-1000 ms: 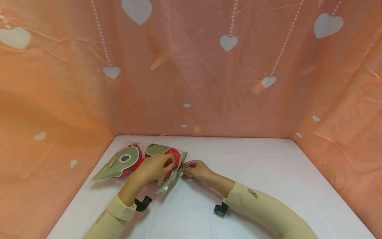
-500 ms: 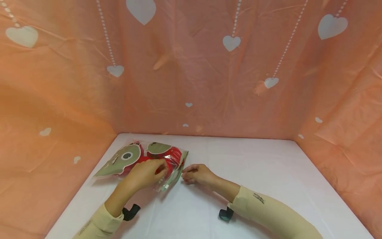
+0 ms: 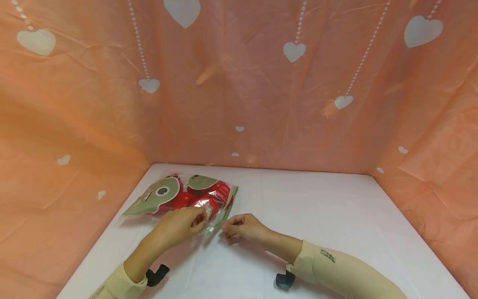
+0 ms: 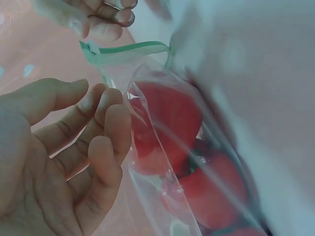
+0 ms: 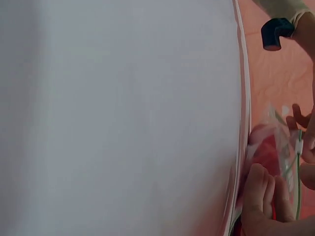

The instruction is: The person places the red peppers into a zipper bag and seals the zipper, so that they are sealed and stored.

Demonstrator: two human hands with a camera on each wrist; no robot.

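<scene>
A clear zip bag (image 3: 220, 195) with a printed green cartoon animal and a green zip edge lies on the left of the table. Red rounded things (image 4: 165, 123) show through its plastic, one with a dark green stem-like part. My left hand (image 3: 183, 222) is over the bag's near side, fingers loosely bent; in the left wrist view, its fingertips (image 4: 118, 115) are right at the plastic, with a gap between thumb and index finger. Beside the bag's zip corner, where a white slider (image 5: 299, 146) sits, is my right hand (image 3: 244, 228), fingers loosely curved, holding nothing visible.
A white-covered table (image 3: 317, 220) is enclosed by orange curtains (image 3: 261, 104) printed with white hearts. Dark wrist-worn pieces (image 3: 157, 275) hang below both sleeves, close over the table.
Both hands have drawn back toward me, the left also leftward. My right hand has left the bag's zip edge and moved toward its near corner. The bag has stayed about in place.
</scene>
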